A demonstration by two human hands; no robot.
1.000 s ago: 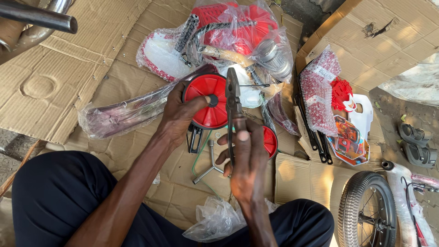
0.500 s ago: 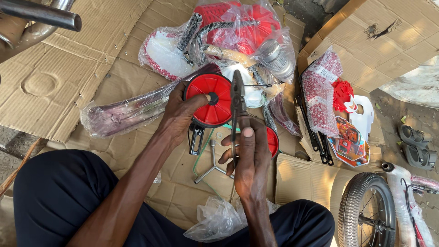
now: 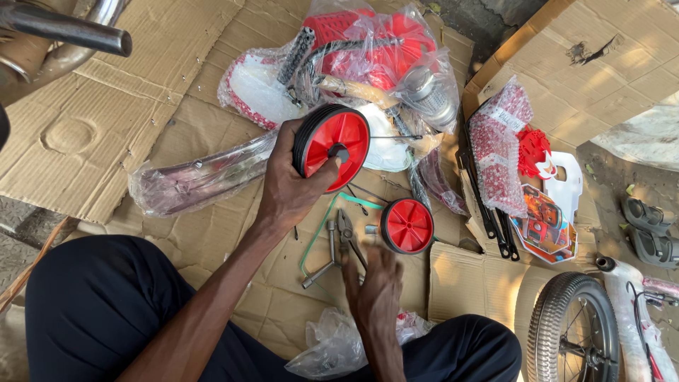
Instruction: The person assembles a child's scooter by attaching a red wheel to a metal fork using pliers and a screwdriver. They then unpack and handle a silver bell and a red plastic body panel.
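Note:
My left hand (image 3: 286, 191) grips a red training wheel with a black tyre (image 3: 332, 147), held upright above the cardboard, thumb near its hub. My right hand (image 3: 375, 286) is down on the cardboard, fingers curled over the handle ends of a pair of pliers (image 3: 346, 233) that lies flat there. A metal wrench (image 3: 324, 263) and a green strap (image 3: 316, 237) lie beside the pliers. A second, smaller red wheel (image 3: 408, 225) stands just right of the pliers.
Plastic-wrapped parts surround me: a long mudguard (image 3: 201, 178) to the left, a bag of red parts (image 3: 368, 49) ahead, a bubble-wrapped piece (image 3: 498, 152) to the right. A spoked bicycle wheel (image 3: 573, 329) sits lower right, a cardboard box (image 3: 594, 71) upper right, a metal bar (image 3: 67, 32) upper left.
My right hand has come down from the wheel's hub to the cardboard, bringing the pliers with it. My left hand has turned and lifted the red wheel slightly.

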